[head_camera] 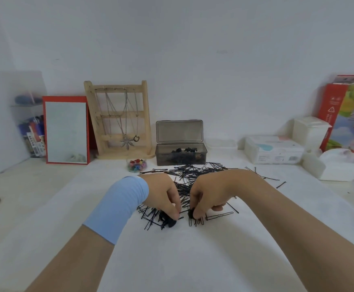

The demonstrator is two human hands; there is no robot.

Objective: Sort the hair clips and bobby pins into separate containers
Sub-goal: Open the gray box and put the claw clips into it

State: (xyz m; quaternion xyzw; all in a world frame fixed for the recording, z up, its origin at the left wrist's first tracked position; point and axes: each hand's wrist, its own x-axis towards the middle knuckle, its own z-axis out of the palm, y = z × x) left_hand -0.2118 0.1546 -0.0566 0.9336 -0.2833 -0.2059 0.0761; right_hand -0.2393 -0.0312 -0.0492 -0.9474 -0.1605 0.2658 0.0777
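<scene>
Head view. Left hand (163,194), pale blue wristband (119,207), fingers curled down, pinching a black hair clip (168,221) at the near edge of the bobby pins (193,171). Right hand (210,192) just beside it, fingertips pinching a second dark clip (191,213), mostly hidden, type uncertain. Pins lie scattered loose on the white tabletop (193,260), spreading back to the grey box (181,158): lid up, black clips inside. Small clear jar (137,165) of coloured clips left of the box
</scene>
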